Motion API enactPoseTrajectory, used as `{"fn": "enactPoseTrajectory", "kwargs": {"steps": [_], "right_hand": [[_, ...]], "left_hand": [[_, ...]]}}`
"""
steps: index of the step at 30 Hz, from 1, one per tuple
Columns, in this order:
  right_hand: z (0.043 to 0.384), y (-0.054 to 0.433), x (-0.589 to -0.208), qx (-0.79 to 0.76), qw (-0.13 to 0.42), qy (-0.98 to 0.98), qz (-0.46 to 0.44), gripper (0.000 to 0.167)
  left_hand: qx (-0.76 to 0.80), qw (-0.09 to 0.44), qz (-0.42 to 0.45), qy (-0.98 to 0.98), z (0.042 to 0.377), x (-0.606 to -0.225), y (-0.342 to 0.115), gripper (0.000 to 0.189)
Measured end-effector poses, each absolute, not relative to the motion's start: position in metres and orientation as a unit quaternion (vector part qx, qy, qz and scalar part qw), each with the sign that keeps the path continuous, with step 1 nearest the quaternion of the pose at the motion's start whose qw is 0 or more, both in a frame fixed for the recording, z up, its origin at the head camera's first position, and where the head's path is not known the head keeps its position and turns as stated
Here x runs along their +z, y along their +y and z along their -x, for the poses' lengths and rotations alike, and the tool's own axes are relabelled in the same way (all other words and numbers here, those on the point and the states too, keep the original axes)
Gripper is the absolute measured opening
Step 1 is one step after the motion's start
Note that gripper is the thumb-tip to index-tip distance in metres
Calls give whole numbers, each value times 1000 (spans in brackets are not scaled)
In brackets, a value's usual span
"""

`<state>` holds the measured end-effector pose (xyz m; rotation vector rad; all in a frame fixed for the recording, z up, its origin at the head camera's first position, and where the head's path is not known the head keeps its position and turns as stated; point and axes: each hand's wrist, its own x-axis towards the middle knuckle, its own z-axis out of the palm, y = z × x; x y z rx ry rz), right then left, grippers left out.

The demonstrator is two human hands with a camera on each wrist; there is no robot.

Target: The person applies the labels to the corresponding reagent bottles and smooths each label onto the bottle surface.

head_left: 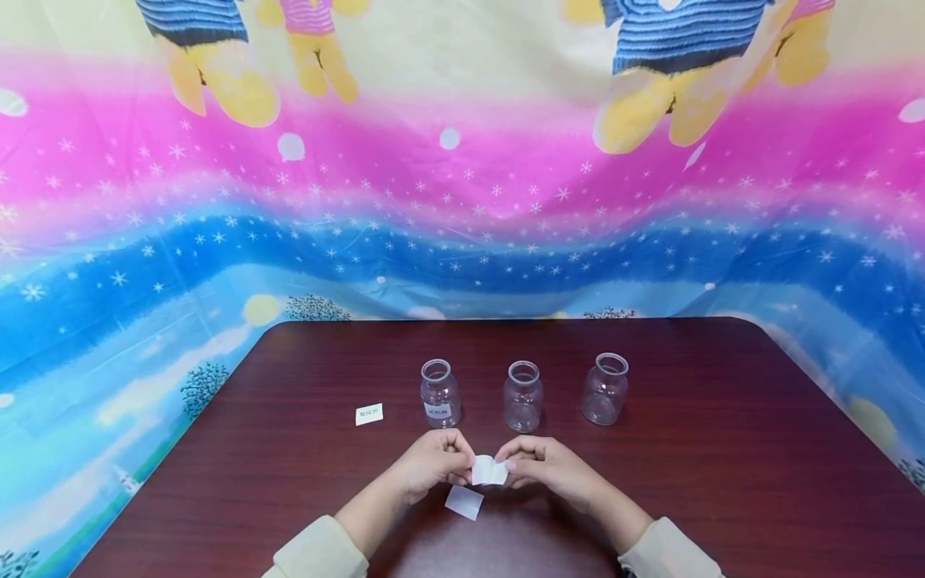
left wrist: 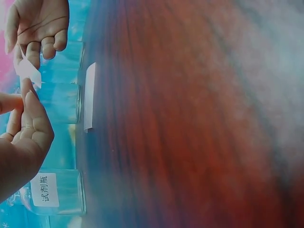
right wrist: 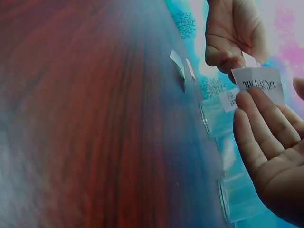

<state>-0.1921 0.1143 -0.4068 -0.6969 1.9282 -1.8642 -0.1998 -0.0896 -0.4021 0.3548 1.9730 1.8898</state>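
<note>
In front of the jars, both hands hold a small white label [head_left: 490, 470] between them. The left hand [head_left: 436, 466] pinches its left edge between thumb and fingers, and the right hand [head_left: 547, 468] pinches its right edge. Dark printing shows on the label [right wrist: 259, 83] in the right wrist view, and the sheet is bent. Below the hands lies a blank white piece of paper [head_left: 465, 502]. The nearest jar is a glass one [head_left: 441, 393] bearing a white label [left wrist: 44, 190] with printed characters.
Two unlabelled glass jars, a middle one [head_left: 523, 399] and a right one [head_left: 605, 391], stand upright in a row with the labelled jar. Another printed label [head_left: 368, 414] lies left of them on the dark wooden table [head_left: 303, 369]. A patterned cloth [head_left: 462, 201] hangs behind.
</note>
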Motion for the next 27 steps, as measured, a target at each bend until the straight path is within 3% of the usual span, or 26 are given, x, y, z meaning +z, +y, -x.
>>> {"fn": "enactPoseTrajectory", "kwargs": {"steps": [5,9,17,27], "right_hand": [[193,117,-410,-666,178,678,255,24],[194,118,-410,-669,140,691,236,21],[195,118,-408,-666,93,711,204,19],[198,119,-406,-668,67,716,192,19]], "left_hand": [[665,195,-123,710,201,-404,-88,0],[659,205,-122,713,203,-406,-86,12],[653,212,-123,717,202,-405,-81,2],[650,209,-123,720,203,-404,-81,6]]}}
